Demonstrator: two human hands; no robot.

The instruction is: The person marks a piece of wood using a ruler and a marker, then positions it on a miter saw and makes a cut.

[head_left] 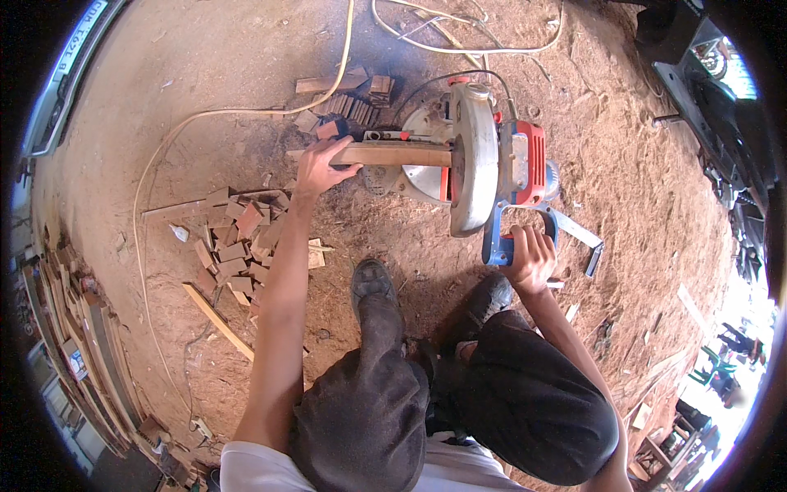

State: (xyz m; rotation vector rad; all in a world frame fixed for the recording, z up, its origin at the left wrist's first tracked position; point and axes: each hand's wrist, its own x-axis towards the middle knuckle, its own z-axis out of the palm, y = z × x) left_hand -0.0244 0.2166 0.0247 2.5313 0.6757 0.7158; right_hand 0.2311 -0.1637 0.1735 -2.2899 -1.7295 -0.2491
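Two hands are engaged; I take clock positions from the centre of my view. At twelve o'clock lies a long, light-brown wooden strip (398,156), its right end at the curved grey metal guard (474,172) of a red-and-blue power saw (530,160). Between ten and eleven, the left hand (322,168) pinches the strip's other end between fingers and thumb. At three, the right hand's (533,258) fingers wrap the saw's blue loop handle (491,244). I judge the step to be steadying the strip at the blade. I recommend firm, level pressure, fingers kept well left of the guard, and an even stroke on the handle. Squareness I cannot confirm.
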